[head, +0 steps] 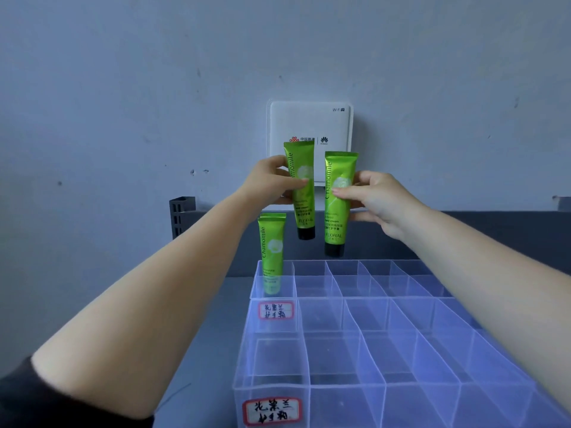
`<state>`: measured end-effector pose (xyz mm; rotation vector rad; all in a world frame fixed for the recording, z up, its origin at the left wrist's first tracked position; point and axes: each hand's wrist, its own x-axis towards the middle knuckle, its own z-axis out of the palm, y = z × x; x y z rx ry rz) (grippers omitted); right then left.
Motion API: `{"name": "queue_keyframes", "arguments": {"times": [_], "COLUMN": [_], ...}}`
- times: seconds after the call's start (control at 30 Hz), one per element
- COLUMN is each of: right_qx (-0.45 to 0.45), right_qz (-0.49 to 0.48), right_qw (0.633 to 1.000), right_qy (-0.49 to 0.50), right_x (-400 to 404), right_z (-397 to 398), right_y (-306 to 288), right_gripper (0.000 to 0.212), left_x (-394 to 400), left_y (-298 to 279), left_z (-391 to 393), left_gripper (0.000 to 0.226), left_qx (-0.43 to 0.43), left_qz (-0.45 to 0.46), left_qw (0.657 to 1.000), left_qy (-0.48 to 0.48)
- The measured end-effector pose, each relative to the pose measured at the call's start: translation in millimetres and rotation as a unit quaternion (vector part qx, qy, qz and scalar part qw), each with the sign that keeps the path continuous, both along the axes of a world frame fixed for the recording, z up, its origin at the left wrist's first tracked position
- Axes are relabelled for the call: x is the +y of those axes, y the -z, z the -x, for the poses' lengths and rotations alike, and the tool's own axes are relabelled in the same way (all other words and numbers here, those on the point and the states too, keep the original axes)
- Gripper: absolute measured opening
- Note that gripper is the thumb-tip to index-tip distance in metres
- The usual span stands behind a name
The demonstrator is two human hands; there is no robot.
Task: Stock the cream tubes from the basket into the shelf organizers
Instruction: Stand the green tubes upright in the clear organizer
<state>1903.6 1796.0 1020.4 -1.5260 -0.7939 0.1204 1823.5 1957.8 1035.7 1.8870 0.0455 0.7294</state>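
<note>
your left hand pinches one cream tube, your right hand another, both above the organizer. lower each cap-first, upright, into back-row cells beside the standing tube.

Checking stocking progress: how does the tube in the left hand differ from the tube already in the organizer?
The left-hand tube is pinched in the left hand above the shelf; the stocked tube stands free in the far-left compartment of the organizer. The left-hand tube's black cap shows fully; the stocked tube's lower end sits behind the clear wall. Both are green Chamomile tubes, upright, cap down.
</note>
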Motion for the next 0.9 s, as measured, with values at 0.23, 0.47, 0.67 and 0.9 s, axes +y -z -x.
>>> {"name": "queue_keyframes", "arguments": {"times": [0.23,0.47,0.67,0.9], "right_qx": [0.009,0.018,0.019,-0.003], "right_qz": [-0.003,0.007,-0.040,-0.013], "right_qw": [1.000,0.999,0.999,1.000], "right_qy": [-0.013,-0.029,-0.027,-0.028], "right_x": [11.8,16.2,18.0,23.0], "right_z": [-20.0,-26.5,-26.4,-24.1], "right_y": [13.6,35.3,50.0,58.3], "right_gripper": [0.012,0.013,0.013,0.016], "left_x": [8.4,13.4,10.5,15.9], "left_y": [3.1,10.2,13.9,8.7], "left_z": [-22.4,-42.8,-47.0,-55.0], "left_gripper": [0.024,0.015,0.028,0.016], "left_qx": [0.066,0.123,0.175,0.195], "left_qz": [-0.112,-0.139,-0.182,-0.192], "left_qw": [0.991,0.982,0.968,0.961], "left_qy": [-0.025,-0.027,-0.013,-0.029]}}
